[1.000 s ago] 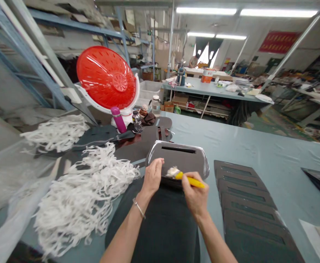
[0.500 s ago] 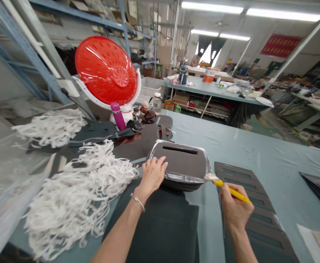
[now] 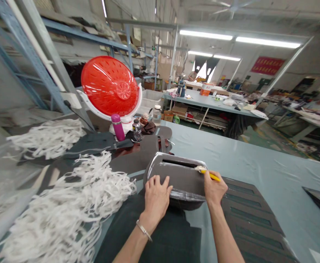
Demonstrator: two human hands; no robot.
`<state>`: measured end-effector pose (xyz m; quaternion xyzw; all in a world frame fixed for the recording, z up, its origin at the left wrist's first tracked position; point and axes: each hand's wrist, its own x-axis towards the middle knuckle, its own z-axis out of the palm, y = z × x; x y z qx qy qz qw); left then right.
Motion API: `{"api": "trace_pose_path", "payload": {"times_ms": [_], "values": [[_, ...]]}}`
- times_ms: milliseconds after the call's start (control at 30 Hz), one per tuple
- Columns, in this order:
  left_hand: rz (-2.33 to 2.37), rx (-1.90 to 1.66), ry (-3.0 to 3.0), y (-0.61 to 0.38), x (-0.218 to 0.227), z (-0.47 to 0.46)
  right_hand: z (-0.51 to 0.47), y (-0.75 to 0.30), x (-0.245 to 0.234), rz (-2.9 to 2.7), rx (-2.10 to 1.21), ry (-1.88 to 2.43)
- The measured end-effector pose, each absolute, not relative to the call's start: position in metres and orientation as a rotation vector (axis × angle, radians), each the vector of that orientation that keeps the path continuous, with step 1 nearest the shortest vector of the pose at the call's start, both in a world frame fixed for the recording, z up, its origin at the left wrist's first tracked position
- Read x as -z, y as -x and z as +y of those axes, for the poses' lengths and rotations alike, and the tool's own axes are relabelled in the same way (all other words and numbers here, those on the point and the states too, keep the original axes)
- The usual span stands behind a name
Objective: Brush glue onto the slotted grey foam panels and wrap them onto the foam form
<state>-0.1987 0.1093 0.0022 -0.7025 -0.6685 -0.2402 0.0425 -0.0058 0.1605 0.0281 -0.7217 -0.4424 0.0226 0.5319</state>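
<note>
A dark grey slotted piece point(image 3: 180, 174) with a wet white rim lies on top of a stack on the pale blue table point(image 3: 258, 164). My left hand point(image 3: 156, 197) lies flat on its near left part, fingers spread. My right hand point(image 3: 214, 190) is closed round a yellow-handled brush point(image 3: 207, 174). The brush's white-loaded bristles touch the piece's far right edge. Beneath both wrists lies a large dark sheet point(image 3: 165, 233).
A row of dark slotted pieces point(image 3: 250, 215) lies to the right. Heaps of white strips point(image 3: 66, 208) cover the left. A red fan point(image 3: 109, 87), a pink bottle point(image 3: 118, 127) and small jars stand at the back. Another worktable point(image 3: 211, 102) and shelving stand beyond.
My right hand has carried the brush from the near edge out to the right corner, then up along the right edge. My left hand slid nearer and flattened.
</note>
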Motion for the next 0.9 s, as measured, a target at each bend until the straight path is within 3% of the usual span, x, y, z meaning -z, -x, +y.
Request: {"api": "trace_pose_path", "payload": {"times_ms": [67, 200, 300, 600, 700, 900], "values": [[-2.040, 0.736, 2.158, 0.196, -0.004, 0.110, 0.162, 0.008, -0.036, -1.068, -0.028, 1.688], [-2.013, 0.692, 2.169, 0.193, -0.004, 0.110, 0.184, 0.074, -0.040, -1.359, -0.369, 1.362], [-2.010, 0.665, 2.144, 0.194, -0.001, 0.109, 0.201, 0.095, -0.032, -1.420, -0.502, 1.364], [-2.100, 0.711, 2.077, 0.178, -0.013, 0.117, 0.160, -0.064, -0.021, -1.057, 0.088, 1.860], [-2.129, 0.869, 2.252, 0.152, -0.017, 0.128, 0.142, -0.071, -0.012, -1.125, -0.044, 1.860], [-2.255, 1.518, 2.725, 0.088, -0.013, 0.165, 0.119, -0.048, -0.012, -1.099, -0.193, 1.645]]}}
